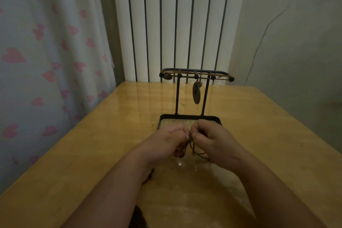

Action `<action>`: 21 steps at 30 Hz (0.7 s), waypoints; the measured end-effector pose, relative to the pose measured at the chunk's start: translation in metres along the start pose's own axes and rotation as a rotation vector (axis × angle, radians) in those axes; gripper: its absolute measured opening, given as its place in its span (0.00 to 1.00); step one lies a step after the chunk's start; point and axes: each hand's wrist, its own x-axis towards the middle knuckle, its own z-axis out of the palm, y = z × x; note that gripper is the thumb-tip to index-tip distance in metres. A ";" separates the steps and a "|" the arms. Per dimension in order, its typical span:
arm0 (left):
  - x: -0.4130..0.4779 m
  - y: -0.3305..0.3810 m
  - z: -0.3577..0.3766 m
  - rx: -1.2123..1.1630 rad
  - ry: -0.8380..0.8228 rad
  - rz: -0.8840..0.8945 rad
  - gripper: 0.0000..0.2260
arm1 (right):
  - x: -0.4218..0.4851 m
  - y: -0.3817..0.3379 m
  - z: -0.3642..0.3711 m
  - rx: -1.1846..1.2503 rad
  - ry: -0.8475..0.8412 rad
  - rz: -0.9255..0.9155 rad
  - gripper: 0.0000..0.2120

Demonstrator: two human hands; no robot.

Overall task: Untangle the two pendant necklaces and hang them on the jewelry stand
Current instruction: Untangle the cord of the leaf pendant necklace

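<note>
Stand: We find a black metal jewelry stand [177, 98] upright on the glossy yellow-tan wooden surface [111, 135]. Two thin posts rise from its rectangular tray base [172, 123] to a top rail with ball-tipped pegs.
Hung necklace: A tan cord necklace [185, 74] lies looped along the top rail. Its dark oval pendant [196, 94] hangs between the two posts, clear of the tray.
Held necklace: A dark brown cord necklace [192, 146] is off the stand, held between both hands at the near edge of the tray. Its loose strands drop from the fingers toward the surface. Reddish-brown beads or knots [180, 153] show below the left palm; we cannot tell which.
Left grip: The left hand [166, 138] is clenched on the cord, thumb and fingertips pinching it.
Right grip: The right hand [212, 139] is likewise clenched, pinching the same cord just beside the left fingertips.
Hand position: The two hands nearly touch, knuckles toward the stand, both forearms reaching in from the near edge.
Unclear: A dark strand [148, 176] shows under the left forearm; we cannot tell what it belongs to.
Surroundings: A white ribbed radiator [166, 24] stands behind the surface, and a pale curtain with pink hearts [46, 52] hangs on the left.
</note>
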 end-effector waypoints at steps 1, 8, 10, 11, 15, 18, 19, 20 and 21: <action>-0.001 0.000 0.000 -0.011 -0.004 0.009 0.05 | 0.000 0.000 0.001 0.028 0.010 -0.003 0.06; -0.002 0.004 0.000 -0.076 0.001 0.031 0.06 | -0.001 -0.003 0.000 0.105 0.070 -0.044 0.05; -0.003 0.004 -0.001 0.029 0.018 0.016 0.06 | 0.000 -0.002 -0.003 -0.020 0.087 -0.055 0.05; -0.003 0.003 -0.001 0.095 0.024 0.004 0.09 | -0.001 -0.002 -0.004 -0.069 0.079 -0.051 0.04; -0.003 0.003 0.000 0.277 0.021 -0.006 0.11 | -0.001 -0.001 -0.004 -0.173 0.026 0.003 0.06; -0.004 0.005 0.002 0.366 0.017 -0.020 0.09 | -0.001 -0.003 -0.003 -0.306 -0.013 0.029 0.05; -0.004 0.005 0.002 0.383 0.017 -0.023 0.09 | -0.001 -0.004 -0.002 -0.358 -0.030 0.031 0.04; -0.004 0.006 0.002 0.392 0.016 -0.026 0.09 | 0.000 -0.005 -0.001 -0.398 -0.047 0.033 0.04; -0.005 0.006 0.002 0.393 0.014 -0.033 0.09 | 0.000 -0.005 0.001 -0.427 -0.064 0.034 0.04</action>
